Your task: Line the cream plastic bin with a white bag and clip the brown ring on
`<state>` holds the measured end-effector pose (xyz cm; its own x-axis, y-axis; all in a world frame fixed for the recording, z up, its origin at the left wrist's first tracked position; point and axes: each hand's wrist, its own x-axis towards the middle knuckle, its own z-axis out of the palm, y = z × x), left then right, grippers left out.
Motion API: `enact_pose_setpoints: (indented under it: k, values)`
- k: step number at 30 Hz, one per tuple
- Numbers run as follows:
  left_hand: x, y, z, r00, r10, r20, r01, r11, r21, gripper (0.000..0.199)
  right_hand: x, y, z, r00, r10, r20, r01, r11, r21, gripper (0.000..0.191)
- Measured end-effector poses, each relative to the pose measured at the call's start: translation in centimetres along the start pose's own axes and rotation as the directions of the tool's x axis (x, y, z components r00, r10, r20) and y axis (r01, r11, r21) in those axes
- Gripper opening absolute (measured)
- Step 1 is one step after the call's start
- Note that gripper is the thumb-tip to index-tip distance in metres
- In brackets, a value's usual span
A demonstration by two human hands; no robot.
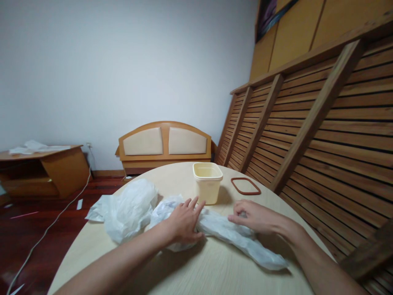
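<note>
A white plastic bag (227, 229) lies on the round table, its left part bunched up and its right part stretched into a long twisted strip. My left hand (186, 220) rests on the bunched part with its fingers spread. Just above the strip, my right hand (250, 215) has its fingers curled, thumb near the index finger; nothing shows between them. Behind the bag stands a cream plastic container (208, 186) with an open top. To its right lies a reddish-brown square ring (245, 186). Another crumpled white bag (130, 209) sits at the left.
The pale round table (172, 174) fills the lower middle. Slatted wooden panels (331, 135) lean along the right side. Beyond the table is a headboard (166, 141). A wooden cabinet (61, 172) with white sheets stands at the left, near a cable on the floor.
</note>
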<state>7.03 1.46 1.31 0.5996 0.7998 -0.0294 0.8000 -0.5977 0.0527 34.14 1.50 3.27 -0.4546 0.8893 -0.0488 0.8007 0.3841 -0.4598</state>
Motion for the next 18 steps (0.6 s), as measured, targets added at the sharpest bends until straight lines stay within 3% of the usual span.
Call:
enact_pose_setpoints:
  k: [2, 5, 6, 10, 13, 16, 18]
  values:
    - [0.4, -0.6, 0.1, 0.997, 0.005, 0.079, -0.004, 1.0, -0.021, 0.098, 0.1, 1.3, -0.1, 0.999, 0.028, -0.016, -0.028, 0.999, -0.023, 0.046]
    - [0.2, -1.8, -0.2, 0.986, 0.067, 0.155, -0.059, 0.997, -0.059, 0.097, 0.5, 3.5, 0.3, 0.999, 0.049, 0.013, -0.05, 0.998, 0.028, 0.075]
    - [0.0, -2.2, -0.4, 0.978, 0.097, 0.184, -0.085, 0.994, -0.074, 0.098, 0.7, 4.0, 0.5, 0.999, 0.042, 0.017, -0.043, 0.997, 0.06, 0.075]
    - [-0.7, -3.6, -1.4, 0.933, 0.186, 0.307, -0.146, 0.978, -0.148, 0.11, 1.4, 5.0, 0.9, 0.999, 0.003, 0.037, -0.01, 0.977, 0.211, 0.026]
    - [-1.0, -4.0, -2.0, 0.91, 0.172, 0.377, -0.102, 0.975, -0.197, 0.124, 1.5, 5.3, 0.4, 0.998, 0.002, -0.07, 0.014, 0.973, 0.231, 0.014]
    - [-1.0, -3.5, -2.2, 0.928, 0.132, 0.348, -0.045, 0.968, -0.247, 0.13, 1.5, 5.6, -0.1, 0.974, 0.005, -0.226, 0.045, 0.976, 0.213, 0.02]
    - [-0.9, -2.7, -1.9, 0.965, 0.102, 0.243, -0.031, 0.96, -0.28, 0.124, 1.6, 5.9, 0.0, 0.962, 0.039, -0.271, 0.037, 0.962, 0.271, 0.031]
